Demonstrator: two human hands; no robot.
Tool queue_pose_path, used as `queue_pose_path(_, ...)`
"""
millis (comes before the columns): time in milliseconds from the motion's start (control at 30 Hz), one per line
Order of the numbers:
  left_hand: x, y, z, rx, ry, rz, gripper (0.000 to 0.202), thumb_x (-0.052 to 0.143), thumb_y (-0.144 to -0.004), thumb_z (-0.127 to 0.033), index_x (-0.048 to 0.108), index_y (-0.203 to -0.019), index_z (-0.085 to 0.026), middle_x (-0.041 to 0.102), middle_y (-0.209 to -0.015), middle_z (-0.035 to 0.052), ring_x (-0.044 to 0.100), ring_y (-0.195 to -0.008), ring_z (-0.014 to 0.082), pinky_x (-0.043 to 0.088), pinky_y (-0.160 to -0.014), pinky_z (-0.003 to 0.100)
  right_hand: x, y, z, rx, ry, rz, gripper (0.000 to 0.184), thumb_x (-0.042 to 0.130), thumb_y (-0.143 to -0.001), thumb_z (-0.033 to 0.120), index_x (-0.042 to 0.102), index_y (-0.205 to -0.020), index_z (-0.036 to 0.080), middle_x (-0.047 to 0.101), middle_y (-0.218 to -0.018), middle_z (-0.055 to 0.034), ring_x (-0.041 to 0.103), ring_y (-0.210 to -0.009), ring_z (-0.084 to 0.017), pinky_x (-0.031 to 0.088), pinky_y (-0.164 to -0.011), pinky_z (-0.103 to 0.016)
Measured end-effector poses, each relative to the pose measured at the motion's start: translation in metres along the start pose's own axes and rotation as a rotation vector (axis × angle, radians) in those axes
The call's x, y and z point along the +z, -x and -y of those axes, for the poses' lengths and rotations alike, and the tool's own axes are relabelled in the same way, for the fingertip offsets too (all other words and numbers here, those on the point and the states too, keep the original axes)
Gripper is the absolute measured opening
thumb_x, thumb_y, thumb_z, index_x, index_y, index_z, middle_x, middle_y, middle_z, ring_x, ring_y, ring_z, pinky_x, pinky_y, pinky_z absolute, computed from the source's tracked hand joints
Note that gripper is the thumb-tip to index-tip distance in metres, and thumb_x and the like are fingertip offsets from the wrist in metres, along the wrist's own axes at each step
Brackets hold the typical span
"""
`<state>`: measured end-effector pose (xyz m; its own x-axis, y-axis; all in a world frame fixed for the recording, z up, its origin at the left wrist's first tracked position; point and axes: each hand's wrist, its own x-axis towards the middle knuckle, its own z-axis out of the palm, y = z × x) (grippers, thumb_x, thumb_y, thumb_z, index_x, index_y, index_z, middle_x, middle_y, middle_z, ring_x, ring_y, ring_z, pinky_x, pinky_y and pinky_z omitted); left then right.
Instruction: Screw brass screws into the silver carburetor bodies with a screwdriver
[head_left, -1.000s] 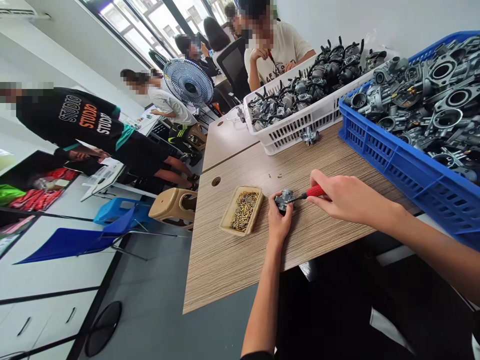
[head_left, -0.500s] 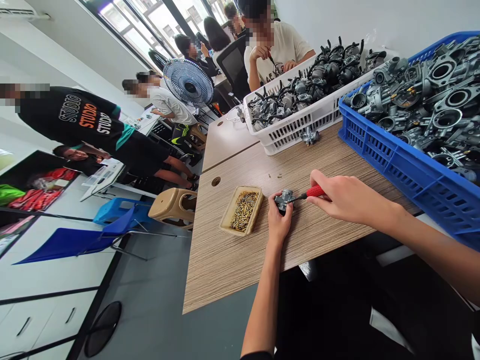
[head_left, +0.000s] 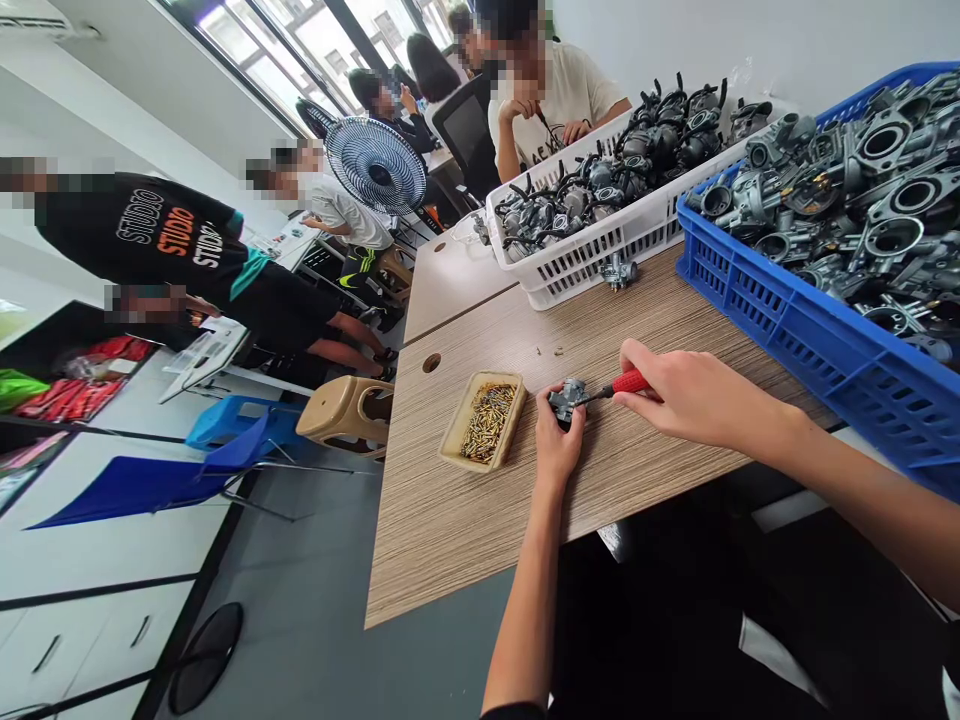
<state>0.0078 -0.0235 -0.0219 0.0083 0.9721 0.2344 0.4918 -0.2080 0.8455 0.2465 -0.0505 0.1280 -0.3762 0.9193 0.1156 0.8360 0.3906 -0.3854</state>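
Observation:
My left hand point(head_left: 559, 440) is closed around a small grey metal carburetor point(head_left: 568, 398), keeping it low over the table. In my right hand point(head_left: 675, 392) is a screwdriver with a red handle point(head_left: 630, 382); its dark shaft reaches left to the carburetor. Where exactly the tip meets the part is too small to tell. Left of my left hand sits a shallow cream tray point(head_left: 456, 452) filled with small brass-coloured pieces point(head_left: 487, 425). A couple of tiny metal bits point(head_left: 558, 351) lie on the wood beyond my hands.
A white basket point(head_left: 555, 285) full of carburetors with black hoses stands at the back, one loose carburetor point(head_left: 619, 271) before it. To the right is a blue crate point(head_left: 810, 345) of metal carburetors. Across the table sits a co-worker point(head_left: 570, 95). The table's edge point(head_left: 375, 520) runs at left.
My hands, the carburetor and the screwdriver look almost unmoved. In the background, people have shifted only slightly.

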Motion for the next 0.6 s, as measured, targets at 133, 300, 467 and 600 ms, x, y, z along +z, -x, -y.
queue_pose_path(133, 0.0004, 0.0, 0.0003, -0.008, -0.005, -0.006, 0.038, 0.068, -0.096, -0.041, 0.053, -0.127, -0.025, 0.072, -0.118, 0.0081, 0.07, -0.1, 0.0224, 0.053, -0.091, 0.035, -0.0013, -0.0002, 0.001, 0.009, -0.01, 0.011, 0.015, 0.059, -0.106, 0.035, 0.052, -0.108, 0.022, 0.073, -0.075, -0.0033, 0.074, -0.072, -0.026, 0.033, -0.06, -0.028)
queue_pose_path(300, 0.0001, 0.0001, -0.0011, -0.011, 0.004, -0.001, 0.038, 0.067, -0.095, -0.039, 0.053, -0.127, -0.025, 0.072, -0.118, 0.0079, 0.07, -0.101, 0.0222, 0.053, -0.092, 0.035, -0.0019, -0.0006, 0.0012, 0.016, -0.011, 0.016, 0.016, 0.059, -0.106, 0.035, 0.052, -0.109, 0.021, 0.073, -0.076, -0.0032, 0.074, -0.072, -0.026, 0.033, -0.06, -0.029)
queue_pose_path(467, -0.0002, 0.0003, -0.002, -0.012, 0.005, -0.004, 0.037, 0.068, -0.096, -0.037, 0.053, -0.127, -0.024, 0.073, -0.118, 0.008, 0.07, -0.1, 0.0221, 0.054, -0.091, 0.034, -0.0017, -0.001, 0.0008, 0.021, -0.018, 0.016, 0.016, 0.06, -0.106, 0.035, 0.051, -0.109, 0.022, 0.074, -0.077, -0.0028, 0.074, -0.072, -0.026, 0.034, -0.061, -0.028)
queue_pose_path(600, -0.0007, 0.0004, -0.002, -0.023, -0.004, 0.002, 0.038, 0.067, -0.095, -0.039, 0.053, -0.127, -0.024, 0.072, -0.115, 0.0077, 0.069, -0.096, 0.0218, 0.053, -0.089, 0.034, -0.0008, -0.0015, 0.0002, 0.017, -0.017, 0.013, 0.016, 0.06, -0.106, 0.035, 0.051, -0.109, 0.022, 0.074, -0.077, -0.0026, 0.074, -0.072, -0.025, 0.034, -0.06, -0.028)
